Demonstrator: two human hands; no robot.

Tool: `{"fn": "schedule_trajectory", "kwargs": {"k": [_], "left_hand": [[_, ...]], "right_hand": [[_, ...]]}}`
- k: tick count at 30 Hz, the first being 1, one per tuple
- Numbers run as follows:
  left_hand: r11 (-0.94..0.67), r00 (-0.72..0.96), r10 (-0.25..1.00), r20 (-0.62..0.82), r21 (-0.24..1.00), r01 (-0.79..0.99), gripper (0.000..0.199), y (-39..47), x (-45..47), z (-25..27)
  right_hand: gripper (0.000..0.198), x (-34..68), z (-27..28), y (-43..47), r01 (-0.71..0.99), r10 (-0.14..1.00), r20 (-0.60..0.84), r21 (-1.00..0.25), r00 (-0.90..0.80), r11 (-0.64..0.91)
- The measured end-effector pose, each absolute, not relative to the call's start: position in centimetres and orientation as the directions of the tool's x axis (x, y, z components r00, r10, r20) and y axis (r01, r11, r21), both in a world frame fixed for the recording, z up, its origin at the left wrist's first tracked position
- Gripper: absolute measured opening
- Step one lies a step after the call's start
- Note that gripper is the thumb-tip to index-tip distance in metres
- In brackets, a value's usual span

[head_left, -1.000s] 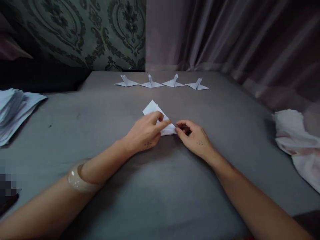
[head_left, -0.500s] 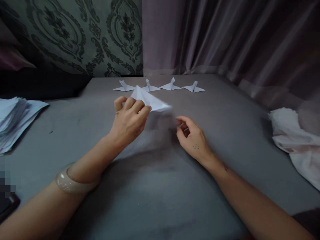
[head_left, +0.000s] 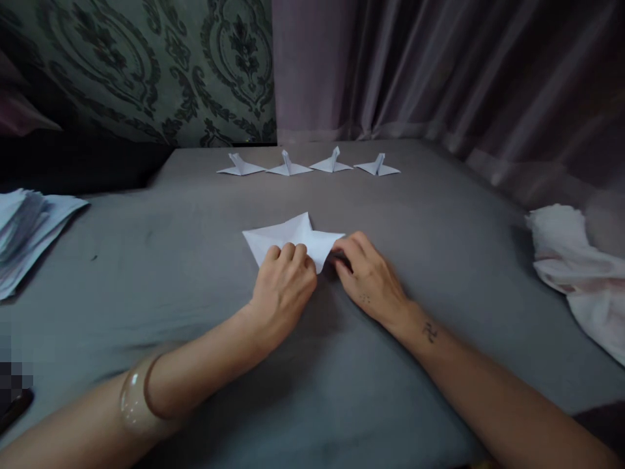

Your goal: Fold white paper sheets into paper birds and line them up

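White folded paper (head_left: 293, 232): spreading wide in the middle of the grey cover (head_left: 195, 218), pointing corners to the left, to the top and to the right; too unclear to say whether resting flat or rising slightly.
Left hand (head_left: 284, 286): curling over the paper's near edge, knuckles facing up, clamping on it and hiding part of the lower side.
Right hand (head_left: 368, 277): bending toward the paper's right corner, touching or almost touching; cannot tell whether pinching; staying apart from the other hand, showing small dark dots on the back.
Bangle (head_left: 133, 398): circling the left forearm, shining pale and glossy.
Four paper figures (head_left: 288, 169): standing in a row near the far edge, well apart from both hands, raising a narrow fold each above outspread sides.
Paper stack (head_left: 24, 225): lying at the left edge, fanning out in loose layers.
Pale cloth (head_left: 573, 270): bunching in soft folds at the right edge.
Patterned wall (head_left: 161, 71): rising behind, showing dark leafy ornament on green.
Mauve curtain (head_left: 312, 71): hanging beside the wall, falling in pleats toward the right.
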State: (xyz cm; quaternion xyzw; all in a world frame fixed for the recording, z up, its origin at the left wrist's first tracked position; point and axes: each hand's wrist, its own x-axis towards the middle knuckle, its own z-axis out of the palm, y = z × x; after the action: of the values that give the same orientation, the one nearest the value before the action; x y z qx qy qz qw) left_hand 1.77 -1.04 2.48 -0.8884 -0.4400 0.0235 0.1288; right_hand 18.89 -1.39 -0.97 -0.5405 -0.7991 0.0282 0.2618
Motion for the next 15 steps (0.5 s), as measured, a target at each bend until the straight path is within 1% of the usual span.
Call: {"fn": "schedule_trajectory", "kwargs": {"k": [2,3,6,9,12,15], "left_hand": [[-0.579,0.601,0.799,0.025,-0.242,0.779,0.020,-1.2,2.0,2.6],[-0.580,0.600,0.800,0.010,-0.240,0.778,0.020,-1.2,2.1,2.6],[-0.594,0.603,0.797,-0.036,-0.222,0.773,0.019,-1.1,2.0,2.8],[-0.612,0.601,0.791,-0.113,-0.163,0.774,0.018,-0.8,1.5,3.4],[-0.613,0.594,0.781,-0.194,-0.056,0.788,0.012,-0.3,0.5,4.1],[-0.585,0.584,0.784,-0.213,0.062,0.808,0.026,0.3,-0.5,4.6]], "right_hand": [[0.022,18.9,-0.9,-1.5,0.874,0.879,0.413,-0.303,-0.239,0.379],[0.023,18.9,-0.9,-1.6,0.880,0.881,0.402,-0.284,-0.251,0.380],[0.023,18.9,-0.7,-1.8,0.878,0.899,0.298,-0.263,-0.320,0.399],[0.020,19.2,-0.8,-1.7,0.872,0.930,0.221,-0.335,-0.295,0.356],[0.019,19.6,-1.0,-1.4,0.854,0.953,0.183,-0.427,-0.240,0.297],[0.019,20.0,-1.1,-1.1,0.833,0.963,0.161,-0.484,-0.217,0.268]]}}
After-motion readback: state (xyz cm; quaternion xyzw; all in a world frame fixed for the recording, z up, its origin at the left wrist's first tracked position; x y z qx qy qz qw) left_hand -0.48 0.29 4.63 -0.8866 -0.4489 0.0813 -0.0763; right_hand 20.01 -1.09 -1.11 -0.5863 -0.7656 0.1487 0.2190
